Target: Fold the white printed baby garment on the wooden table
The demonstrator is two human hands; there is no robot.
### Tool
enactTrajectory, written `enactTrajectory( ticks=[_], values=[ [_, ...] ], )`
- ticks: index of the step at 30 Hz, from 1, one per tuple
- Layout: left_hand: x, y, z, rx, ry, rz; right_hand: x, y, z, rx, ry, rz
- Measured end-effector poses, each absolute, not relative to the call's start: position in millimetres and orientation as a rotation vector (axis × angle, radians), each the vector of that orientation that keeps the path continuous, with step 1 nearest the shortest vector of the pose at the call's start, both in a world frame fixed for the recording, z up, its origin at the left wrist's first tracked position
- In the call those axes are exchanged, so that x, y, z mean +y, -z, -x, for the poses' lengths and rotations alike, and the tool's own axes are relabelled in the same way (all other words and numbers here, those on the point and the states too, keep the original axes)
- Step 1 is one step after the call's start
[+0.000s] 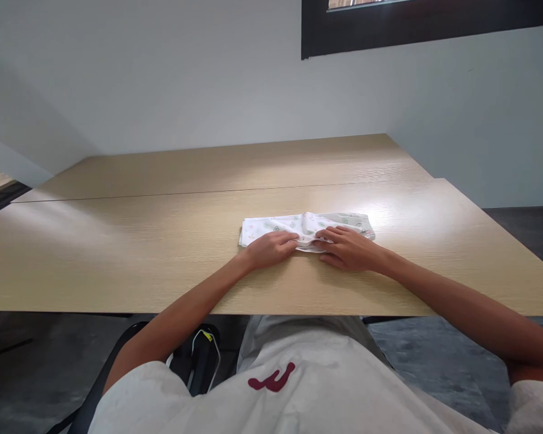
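A folded white cloth point(308, 224) printed with small green and pink figures lies on the table as a long flat strip. Its middle is raised in a small ridge, and the near edge is bunched between my two hands. My left hand point(274, 248) has its fingers together on that near edge, left of the ridge, pinching the fabric. To the right of the ridge, my right hand point(346, 248) bends its fingers over the cloth and grips the same edge, with the thumb low by the tabletop. The layers under my fingers are hidden.
The pale wooden table point(140, 253) has a seam running across it and a straight front edge close to my body. A white wall point(185, 78) stands behind it, with a dark window frame point(389, 30) upper right. Below, a black chair part point(203, 355) shows beside me.
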State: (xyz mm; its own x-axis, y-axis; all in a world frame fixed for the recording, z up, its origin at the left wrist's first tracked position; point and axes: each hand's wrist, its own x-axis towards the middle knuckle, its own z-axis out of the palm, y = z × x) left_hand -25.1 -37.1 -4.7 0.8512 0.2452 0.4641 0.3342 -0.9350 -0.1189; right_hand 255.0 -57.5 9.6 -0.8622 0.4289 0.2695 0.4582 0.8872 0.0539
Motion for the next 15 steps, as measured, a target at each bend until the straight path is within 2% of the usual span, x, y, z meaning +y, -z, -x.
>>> enactTrajectory(
  ticks=[15],
  values=[
    [-40.6, -6.7, 27.2, -0.535, 0.717, 2.771, -58.2, -9.6, -255.8, -2.785, 0.216, 0.674]
  ],
)
